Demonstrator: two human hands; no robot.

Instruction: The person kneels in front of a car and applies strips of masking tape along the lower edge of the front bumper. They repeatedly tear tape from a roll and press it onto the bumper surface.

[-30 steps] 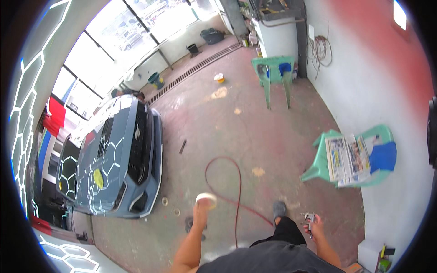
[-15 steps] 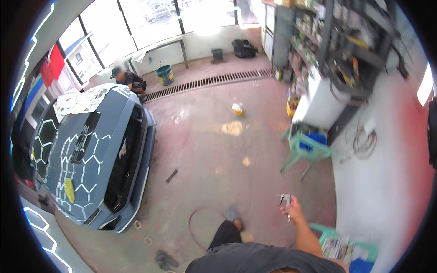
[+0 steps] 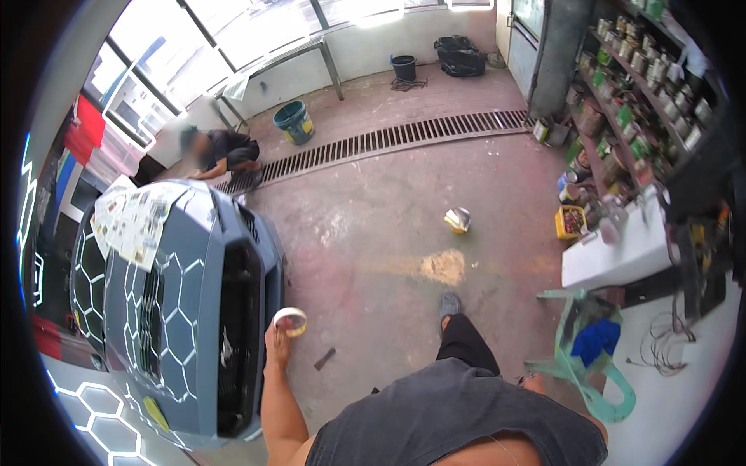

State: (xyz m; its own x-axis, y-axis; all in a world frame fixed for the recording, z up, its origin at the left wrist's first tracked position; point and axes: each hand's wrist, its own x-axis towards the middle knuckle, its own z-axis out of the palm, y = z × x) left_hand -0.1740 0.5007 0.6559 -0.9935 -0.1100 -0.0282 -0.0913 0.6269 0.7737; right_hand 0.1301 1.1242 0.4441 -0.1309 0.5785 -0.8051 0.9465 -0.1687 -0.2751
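My left hand (image 3: pixel 277 348) is closed round a roll of masking tape (image 3: pixel 301 326), held upright beside the front of the blue-grey car (image 3: pixel 186 326). Low on the right, my right hand (image 3: pixel 535 383) is partly hidden by my shirt. Only a small dark part of the spray gun (image 3: pixel 522 380) shows at its fingers. The nearest thing to that hand is a pale green plastic chair (image 3: pixel 573 330) with a blue cloth (image 3: pixel 597 342) on it. Newspaper sheets (image 3: pixel 138 221) cover part of the car's bonnet, and a yellow-green cloth (image 3: pixel 155 413) lies nearer me.
Another person (image 3: pixel 221 151) crouches beyond the car by the floor grate (image 3: pixel 388 144). A bucket (image 3: pixel 293 123), a silver-topped yellow tub (image 3: pixel 457 220) and a dark flat piece (image 3: pixel 325 358) stand or lie on the floor. Shelves of cans (image 3: pixel 645 70) line the right wall.
I have moved forward, so the car and chair sit closer. My left hand has come into view with the tape roll. My right hand has dropped back beside my body.
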